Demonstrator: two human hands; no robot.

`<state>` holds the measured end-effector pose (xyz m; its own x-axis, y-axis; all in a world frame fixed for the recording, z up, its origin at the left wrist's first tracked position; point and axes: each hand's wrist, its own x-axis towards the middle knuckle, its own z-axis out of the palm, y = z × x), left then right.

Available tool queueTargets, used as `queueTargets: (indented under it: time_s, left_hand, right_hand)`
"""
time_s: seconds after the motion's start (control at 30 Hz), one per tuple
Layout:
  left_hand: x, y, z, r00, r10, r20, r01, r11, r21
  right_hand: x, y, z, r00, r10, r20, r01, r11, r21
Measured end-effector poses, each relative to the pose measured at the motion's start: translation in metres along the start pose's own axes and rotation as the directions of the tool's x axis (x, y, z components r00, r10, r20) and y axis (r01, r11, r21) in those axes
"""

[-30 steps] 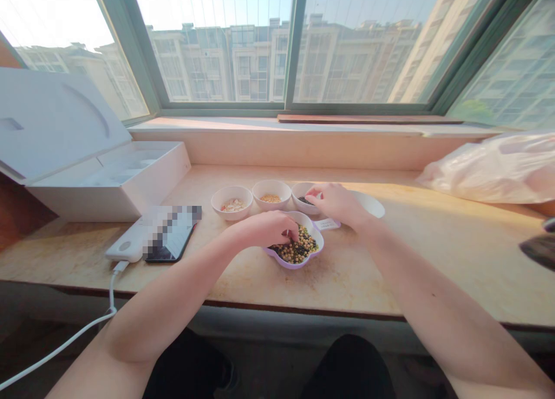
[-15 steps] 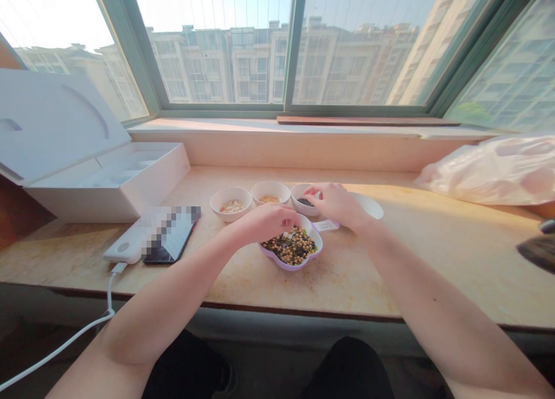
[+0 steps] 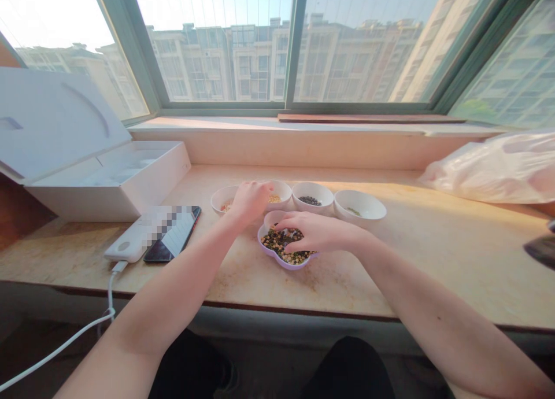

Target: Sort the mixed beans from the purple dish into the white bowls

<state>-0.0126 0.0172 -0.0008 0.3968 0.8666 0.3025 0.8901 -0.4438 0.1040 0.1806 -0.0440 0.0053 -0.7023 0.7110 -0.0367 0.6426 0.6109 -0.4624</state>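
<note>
Just below the frame's centre, our right hand (image 3: pixel 319 231) hangs unclenched over beans (image 3: pixel 269 242), likely light, hard, slippery and best pinched singly, in a purple bowl (image 3: pixel 289 266), while we cannot tell whether our left hand (image 3: pixel 251 200) grips anything.

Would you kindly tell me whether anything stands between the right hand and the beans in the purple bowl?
Nothing visible does: the right hand is over the purple bowl, its fingers touching or just above the beans.
</note>
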Motion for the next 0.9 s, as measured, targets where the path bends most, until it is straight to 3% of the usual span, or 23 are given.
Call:
queueTargets:
  time_s: [0.33,0.63,0.77,0.9]
  left_hand:
    - [-0.001,-0.002,0.011,0.995,0.065,-0.076,-0.071,0.995,-0.076]
    - [-0.006,-0.001,0.008,0.994,0.079,-0.077,-0.09,0.984,-0.154]
    - [-0.007,0.0,0.008,0.993,0.076,-0.094,-0.094,0.975,-0.2]
    - [-0.008,0.0,0.009,0.99,0.087,-0.111,-0.113,0.962,-0.248]
  right_hand:
    - [0.008,0.006,0.011,0.998,0.05,-0.034,-0.05,0.999,-0.009]
    - [0.007,0.004,0.011,0.999,0.024,-0.047,-0.021,0.997,0.076]
    - [0.006,0.008,0.005,0.995,0.036,-0.09,-0.012,0.967,0.254]
    - [0.008,0.017,-0.001,0.989,0.108,-0.099,-0.036,0.833,0.552]
